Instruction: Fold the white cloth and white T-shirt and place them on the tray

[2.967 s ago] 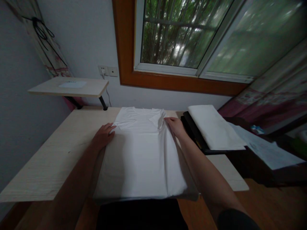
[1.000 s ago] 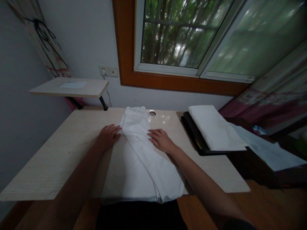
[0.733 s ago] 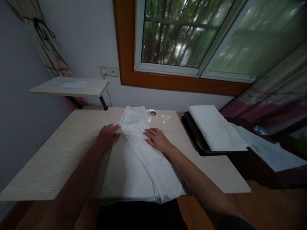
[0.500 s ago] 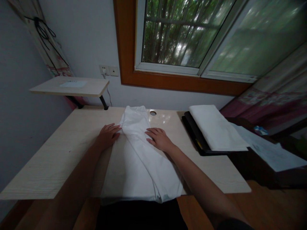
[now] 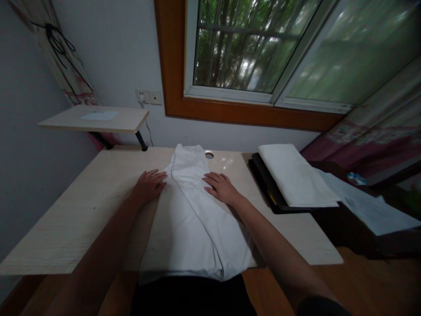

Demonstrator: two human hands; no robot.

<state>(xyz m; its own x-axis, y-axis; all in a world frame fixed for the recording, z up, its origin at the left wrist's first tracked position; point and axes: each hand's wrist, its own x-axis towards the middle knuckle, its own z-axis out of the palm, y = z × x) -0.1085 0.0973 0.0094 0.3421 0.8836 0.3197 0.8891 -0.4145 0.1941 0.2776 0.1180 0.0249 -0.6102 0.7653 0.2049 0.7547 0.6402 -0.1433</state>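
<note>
A white garment (image 5: 187,228), folded lengthwise, lies on the pale wooden table (image 5: 88,206) and reaches from its back edge to the front edge. A long slanting fold runs down its middle, and its far part is narrower. My left hand (image 5: 149,186) rests at the garment's left edge, fingers stretched out and fingertips touching the cloth. On the opposite edge my right hand (image 5: 222,188) lies with its fingers apart, tips on the fabric. Neither hand grips the cloth.
A folded white cloth (image 5: 297,175) lies on black folders (image 5: 266,188) at the right. A small raised shelf (image 5: 66,118) stands at the back left. Behind the garment is a round hole (image 5: 209,156) in the tabletop. Paper sheets (image 5: 368,206) lie farther right.
The garment's far part has shifted slightly to the right. My right hand has moved a little right and away from me; my left hand has stayed almost in place.
</note>
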